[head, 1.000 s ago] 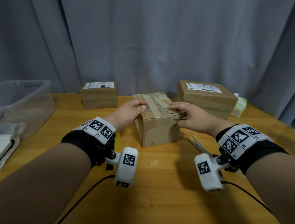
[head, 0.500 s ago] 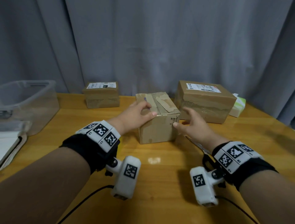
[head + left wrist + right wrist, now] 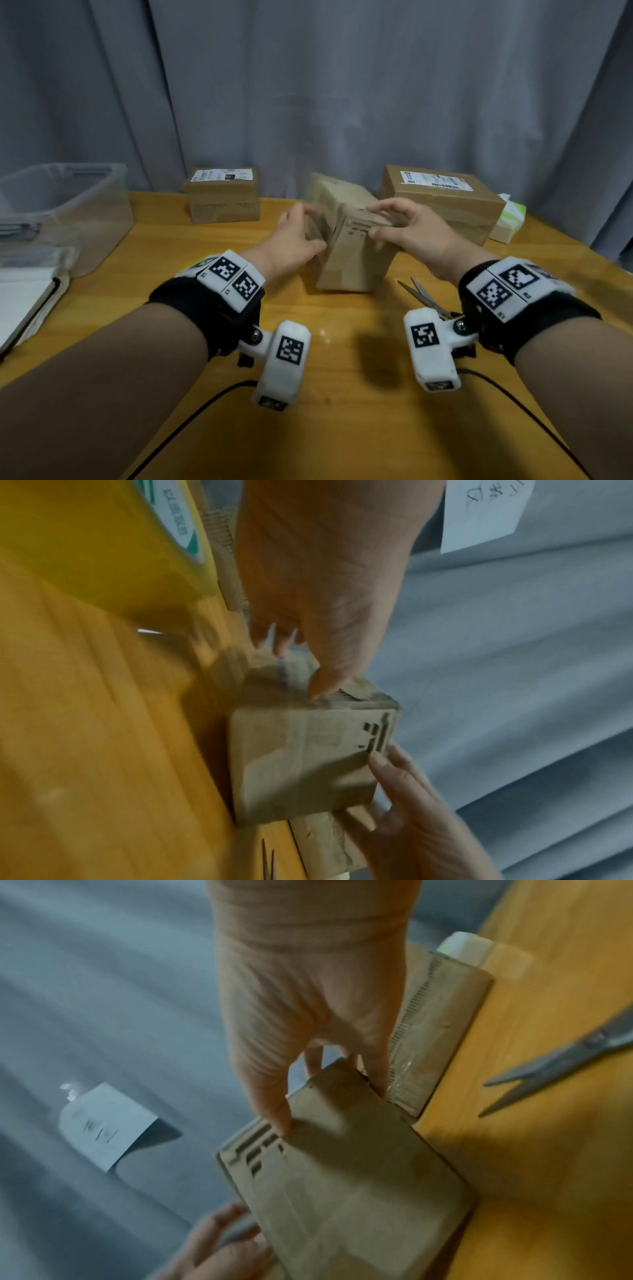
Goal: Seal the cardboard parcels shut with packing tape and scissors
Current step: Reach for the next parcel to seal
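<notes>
Both gripping small parcel (image 3: 346, 253) mid-table, tilting it: left hand (image 3: 294, 240) clamped on left face, right hand (image 3: 407, 229) pinching top right edge. Scissors (image 3: 424, 294) lying just right, nearer right hand.

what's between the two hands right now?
The small cardboard box, tilted, gripped by the left hand and right hand on opposite sides. Head view shows it; both wrist views agree.

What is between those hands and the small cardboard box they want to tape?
Nothing visible. The left hand and right hand already grip the small cardboard box directly, tilting it on the table. The scissors lie beside it, apart.
</notes>
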`<state>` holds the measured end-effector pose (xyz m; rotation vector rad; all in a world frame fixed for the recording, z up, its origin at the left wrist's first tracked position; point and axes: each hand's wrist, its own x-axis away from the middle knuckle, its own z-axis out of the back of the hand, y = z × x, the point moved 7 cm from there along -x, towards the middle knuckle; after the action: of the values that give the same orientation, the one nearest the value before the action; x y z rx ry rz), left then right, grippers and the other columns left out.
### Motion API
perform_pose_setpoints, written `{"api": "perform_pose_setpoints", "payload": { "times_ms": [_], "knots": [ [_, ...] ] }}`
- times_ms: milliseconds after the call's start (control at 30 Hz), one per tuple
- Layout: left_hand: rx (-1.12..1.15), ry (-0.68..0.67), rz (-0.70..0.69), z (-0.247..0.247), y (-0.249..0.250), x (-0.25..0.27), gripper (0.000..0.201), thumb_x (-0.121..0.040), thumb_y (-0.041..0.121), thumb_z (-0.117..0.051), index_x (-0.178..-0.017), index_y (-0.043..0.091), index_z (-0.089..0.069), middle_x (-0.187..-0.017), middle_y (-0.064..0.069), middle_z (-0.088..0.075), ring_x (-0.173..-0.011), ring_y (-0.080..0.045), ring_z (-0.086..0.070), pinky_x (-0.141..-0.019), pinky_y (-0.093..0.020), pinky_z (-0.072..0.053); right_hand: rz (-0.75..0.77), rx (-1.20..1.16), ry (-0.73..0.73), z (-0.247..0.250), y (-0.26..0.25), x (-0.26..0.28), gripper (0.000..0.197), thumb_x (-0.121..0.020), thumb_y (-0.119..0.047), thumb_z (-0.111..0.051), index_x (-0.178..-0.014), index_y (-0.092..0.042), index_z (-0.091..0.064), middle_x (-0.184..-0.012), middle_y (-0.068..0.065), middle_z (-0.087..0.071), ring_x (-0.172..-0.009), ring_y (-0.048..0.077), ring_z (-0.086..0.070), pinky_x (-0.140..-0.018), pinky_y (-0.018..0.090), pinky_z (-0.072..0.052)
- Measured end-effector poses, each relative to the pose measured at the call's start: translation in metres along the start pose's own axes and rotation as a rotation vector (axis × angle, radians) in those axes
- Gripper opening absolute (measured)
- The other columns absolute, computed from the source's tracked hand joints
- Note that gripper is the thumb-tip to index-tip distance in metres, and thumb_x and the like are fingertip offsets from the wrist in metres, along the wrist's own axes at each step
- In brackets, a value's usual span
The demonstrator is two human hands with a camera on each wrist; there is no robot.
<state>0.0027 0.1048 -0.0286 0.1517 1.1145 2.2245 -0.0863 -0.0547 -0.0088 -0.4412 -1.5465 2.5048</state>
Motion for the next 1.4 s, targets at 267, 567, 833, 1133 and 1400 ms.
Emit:
{"api": "perform_pose_setpoints", "payload": {
  "times_ms": [267,567,833,1133,1400],
  "knots": [
    [-0.078,0.06,-0.243,0.015,0.018,0.001,0.026,-0.095,0.011,-0.052,-0.119,0.016,-0.061,-0.121,0.003,-0.048,-0.109,-0.006,-0.045,-0.094,-0.01,-0.03,0.049,0.536,0.059,-0.006,-0.016,-0.016,0.027,-0.099,-0.024,-0.045,-0.119,-0.026,-0.062,-0.127,-0.001,-0.044,-0.124,0.022,-0.039,-0.106,0.036,-0.033],
    [-0.579,0.118,-0.275,0.011,0.053,0.006,0.028,-0.096,0.031,-0.044,-0.107,0.012,-0.062,-0.109,-0.002,-0.04,-0.103,-0.018,-0.045,-0.092,-0.029,-0.041,0.025,0.734,-0.045,-0.012,-0.014,-0.021,0.033,-0.1,-0.034,-0.037,-0.129,-0.035,-0.053,-0.121,-0.002,-0.037,-0.121,0.026,-0.041,-0.105,0.04,-0.036],
    [-1.021,0.024,-0.234,-0.001,0.069,0.011,0.045,-0.098,0.036,-0.027,-0.112,0.013,-0.063,-0.119,-0.007,-0.037,-0.109,-0.026,-0.034,-0.091,-0.038,-0.032,0.01,0.698,-0.025,-0.015,-0.01,-0.013,0.036,-0.101,-0.031,-0.034,-0.132,-0.029,-0.051,-0.122,0.002,-0.034,-0.115,0.028,-0.044,-0.102,0.039,-0.037],
    [-0.213,-0.081,0.027,0.008,0.046,0.006,0.02,-0.092,0.024,-0.051,-0.09,0.006,-0.06,-0.114,-0.013,-0.058,-0.099,-0.022,-0.052,-0.086,-0.033,-0.045,-0.023,0.663,-0.029,-0.015,-0.012,0.0,0.035,-0.101,-0.032,-0.035,-0.131,-0.025,-0.052,-0.122,0.002,-0.032,-0.116,0.026,-0.043,-0.105,0.041,-0.036],
    [0.374,0.054,-0.032,0.007,0.031,0.024,0.018,-0.093,0.019,-0.059,-0.087,0.002,-0.056,-0.088,-0.014,-0.064,-0.081,-0.019,-0.06,-0.088,-0.036,-0.051,0.057,0.574,-0.034,-0.018,-0.022,0.008,0.028,-0.098,-0.02,-0.044,-0.123,-0.017,-0.058,-0.127,0.006,-0.055,-0.112,0.019,-0.049,-0.094,0.03,-0.041]
  ]
}}
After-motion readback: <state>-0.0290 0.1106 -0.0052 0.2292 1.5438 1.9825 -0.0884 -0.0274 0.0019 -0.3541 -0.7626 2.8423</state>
